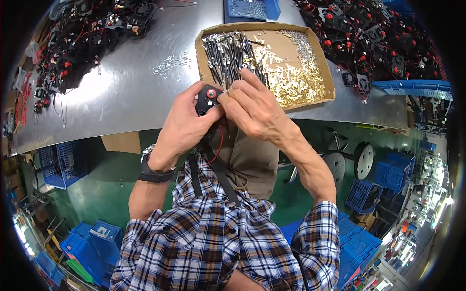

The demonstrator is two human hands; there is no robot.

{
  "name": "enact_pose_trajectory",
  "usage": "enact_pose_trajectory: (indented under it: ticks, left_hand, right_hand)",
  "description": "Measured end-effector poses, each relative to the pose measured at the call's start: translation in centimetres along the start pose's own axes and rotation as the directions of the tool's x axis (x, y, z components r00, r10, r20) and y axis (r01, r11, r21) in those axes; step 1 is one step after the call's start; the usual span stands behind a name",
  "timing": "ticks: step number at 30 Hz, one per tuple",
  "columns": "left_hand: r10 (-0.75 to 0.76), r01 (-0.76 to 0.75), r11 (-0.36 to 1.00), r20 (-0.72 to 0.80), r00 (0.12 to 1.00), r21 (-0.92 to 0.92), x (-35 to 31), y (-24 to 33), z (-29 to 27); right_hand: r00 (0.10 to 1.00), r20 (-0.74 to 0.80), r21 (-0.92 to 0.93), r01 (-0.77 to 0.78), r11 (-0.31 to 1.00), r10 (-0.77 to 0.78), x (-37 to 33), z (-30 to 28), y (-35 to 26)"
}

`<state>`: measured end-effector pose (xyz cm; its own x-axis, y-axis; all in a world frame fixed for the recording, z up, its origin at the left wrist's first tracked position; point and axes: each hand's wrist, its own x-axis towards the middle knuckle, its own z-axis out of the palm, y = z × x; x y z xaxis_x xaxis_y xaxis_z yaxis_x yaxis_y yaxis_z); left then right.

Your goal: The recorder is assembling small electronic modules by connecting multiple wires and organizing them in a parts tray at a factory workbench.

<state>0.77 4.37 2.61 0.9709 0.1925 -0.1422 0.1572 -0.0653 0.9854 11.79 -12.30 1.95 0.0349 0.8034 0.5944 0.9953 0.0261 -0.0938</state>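
Observation:
My left hand [183, 119] is closed around a small black plastic housing [202, 104] in front of my body, just off the near edge of the cardboard tray. A round red fitting with a metal centre [211, 93] sits on its upper face. From underneath, a red wire [221, 140] hangs down. My right hand [255, 107] is beside it, thumb and fingers pinched together at the housing's right edge; what lies between those fingertips is hidden. Just beyond them, the shallow tray [279, 42] holds black cables with metal ends [225, 54], gold-coloured terminals [293, 82] and small silver nuts [302, 42].
Loose nuts [171, 65] are scattered on the metal table [126, 104]. Wired black assemblies pile up at the left [77, 36] and right [359, 41]. A blue bin [246, 8] stands behind the tray. A wheeled stool base [363, 160] and blue crates [391, 170] are on the floor.

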Motion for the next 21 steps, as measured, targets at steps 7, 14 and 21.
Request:
enact_pose_trajectory:
  ticks: [7, 14, 21]
  left_hand:
    - [-0.055, 0.055, 0.998, 0.012, 0.998, -0.026, 0.2, -0.6, 0.4]
    - [-0.021, 0.021, 1.000, 0.015, 1.000, 0.011, 0.4, -1.0, 0.1]
    - [-0.088, 0.095, 0.991, 0.073, 0.993, -0.095, 0.7, -0.5, -0.2]
  right_hand:
    - [0.999, 0.028, -0.025, -0.019, 1.000, 0.019, -0.7, 0.1, 0.4]
    - [0.999, 0.053, -0.013, 0.007, 1.000, -0.007, -0.6, -0.2, 0.6]
    - [0.991, -0.039, 0.000, -0.127, 0.992, 0.127, -1.8, -1.8, 1.7]
